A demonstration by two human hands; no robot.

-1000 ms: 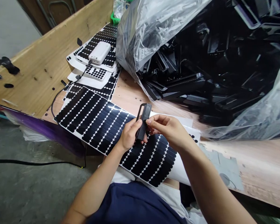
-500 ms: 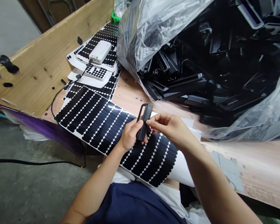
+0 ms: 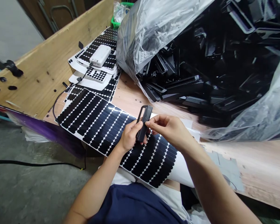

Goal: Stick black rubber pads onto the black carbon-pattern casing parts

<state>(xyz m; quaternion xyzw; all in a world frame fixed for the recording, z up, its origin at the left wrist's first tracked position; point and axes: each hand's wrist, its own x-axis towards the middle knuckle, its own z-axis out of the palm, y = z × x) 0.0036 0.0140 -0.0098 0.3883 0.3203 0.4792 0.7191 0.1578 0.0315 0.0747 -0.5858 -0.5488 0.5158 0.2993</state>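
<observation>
In the head view my left hand is closed around a black plastic part with a woven carbon-look face and a long open slot along its left side. The part is tilted, its slotted end away from me. My right hand is pinched, its fingertips touching the part's right side; anything small between them is too hidden to make out. Under both hands lies a sheet of black oblong stickers in rows on white backing.
A large clear plastic bag of similar black parts takes up the back right. A white power bank with a cable sits on stacked sticker sheets. A wooden board edges the left. A green basket stands behind.
The view has shifted slightly, so the background sits a little lower. Both hands keep almost the same pose on the black part.
</observation>
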